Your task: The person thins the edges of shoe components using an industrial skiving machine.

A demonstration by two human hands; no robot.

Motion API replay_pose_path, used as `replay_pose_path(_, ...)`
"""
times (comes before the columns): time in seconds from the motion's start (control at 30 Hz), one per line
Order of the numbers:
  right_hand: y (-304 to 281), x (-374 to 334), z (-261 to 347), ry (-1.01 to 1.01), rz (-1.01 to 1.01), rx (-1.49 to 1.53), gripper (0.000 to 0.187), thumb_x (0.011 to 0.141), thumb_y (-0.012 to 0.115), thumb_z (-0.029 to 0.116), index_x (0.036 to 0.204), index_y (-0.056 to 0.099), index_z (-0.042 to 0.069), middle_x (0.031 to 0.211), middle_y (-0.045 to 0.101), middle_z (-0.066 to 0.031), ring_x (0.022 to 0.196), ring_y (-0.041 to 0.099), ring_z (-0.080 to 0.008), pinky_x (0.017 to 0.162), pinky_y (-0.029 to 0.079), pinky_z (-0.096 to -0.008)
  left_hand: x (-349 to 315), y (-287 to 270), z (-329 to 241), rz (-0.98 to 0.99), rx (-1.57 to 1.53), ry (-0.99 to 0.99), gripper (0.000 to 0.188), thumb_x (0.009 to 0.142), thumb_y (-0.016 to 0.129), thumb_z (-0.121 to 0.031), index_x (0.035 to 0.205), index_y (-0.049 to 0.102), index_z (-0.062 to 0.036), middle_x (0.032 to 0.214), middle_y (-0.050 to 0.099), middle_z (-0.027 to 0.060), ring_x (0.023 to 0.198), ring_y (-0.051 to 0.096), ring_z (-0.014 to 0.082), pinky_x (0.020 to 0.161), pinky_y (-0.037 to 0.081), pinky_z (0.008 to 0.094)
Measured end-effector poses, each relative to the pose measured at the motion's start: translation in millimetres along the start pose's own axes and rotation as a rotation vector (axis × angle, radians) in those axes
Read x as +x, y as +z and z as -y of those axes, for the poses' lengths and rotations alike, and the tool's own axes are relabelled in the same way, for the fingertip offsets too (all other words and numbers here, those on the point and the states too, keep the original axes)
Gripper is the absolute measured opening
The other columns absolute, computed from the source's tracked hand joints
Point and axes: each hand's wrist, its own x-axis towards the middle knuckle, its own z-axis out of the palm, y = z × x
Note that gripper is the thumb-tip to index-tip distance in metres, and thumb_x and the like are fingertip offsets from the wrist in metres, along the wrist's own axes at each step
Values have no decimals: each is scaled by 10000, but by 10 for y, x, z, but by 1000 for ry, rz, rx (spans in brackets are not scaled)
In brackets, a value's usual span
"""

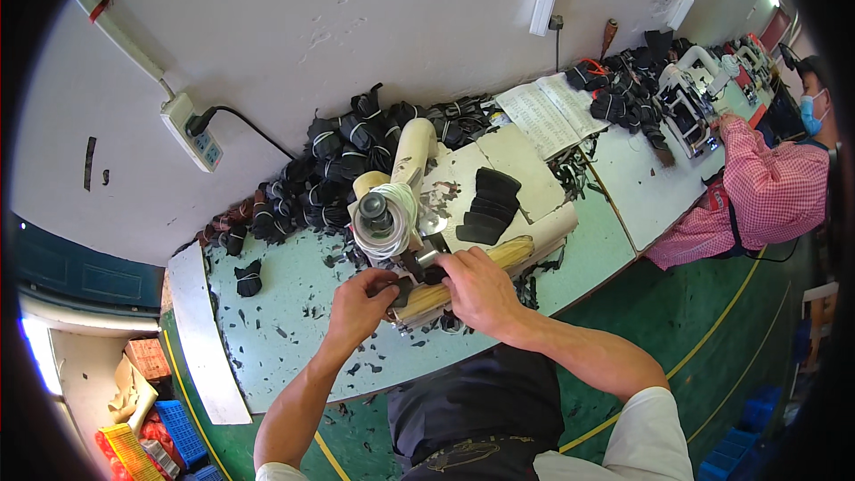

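Note:
My left hand pinches a small dark flat piece at the front left of a cream bench machine. My right hand is closed, its fingertips by the machine's metal working head. What those fingertips hold, if anything, is hidden. Another bit of dark material shows under the head, between my hands. Wound white cord sits on top of the machine. To the right of the cord, several curved dark flat pieces lie overlapped on the machine's bed. A worn yellowish padded edge runs along its front.
Tied bundles of dark pieces are heaped against the wall. Scraps litter the pale green table. Printed sheets lie behind the machine. A person in a pink checked top works at another machine on the right. Crates stand lower left.

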Motion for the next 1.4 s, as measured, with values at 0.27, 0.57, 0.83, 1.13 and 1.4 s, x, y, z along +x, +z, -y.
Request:
replay_pose_path(0.27,72,61,90,-18,-61,66,234,794,667,19,1025,641,30,932,620,-139,937,572,-345,828,478,-438,29,161,-178,-86,203,39,241,860,696,-49,1086,648,20,861,727,87,685,658,111,596,528,268)
replay_pose_path(0.57,19,19,30,27,18,73,265,798,660,3,1059,644,43,966,615,-137,958,566,-341,835,475,-432,-21,125,-46,-194,199,182,289,843,680,-57,1125,639,-6,1018,736,125,853,724,217,774,555,333)
replay_pose_path(0.83,-1,48,91,-25,-51,-59,349,772,679,3,1113,611,42,959,620,-121,911,567,-335,809,452,-437,-18,286,119,-317,162,239,240,819,703,-1,1044,622,-1,914,694,100,776,672,155,709,541,295)
replay_pose_path(1.13,-328,162,-283,-37,-209,-363,480,735,713,57,1190,570,9,1218,556,-163,1125,493,-333,899,436,-432,-341,128,272,-317,80,194,261,802,667,44,1059,633,19,1065,607,125,775,702,183,677,580,278)
replay_pose_path(1.4,-566,617,-553,303,168,-321,932,793,780,237,1511,244,-19,1446,343,-360,1382,296,-504,1125,297,-538,-607,61,400,-325,73,52,265,800,679,16,1062,637,2,1003,579,110,738,685,163,605,531,272)
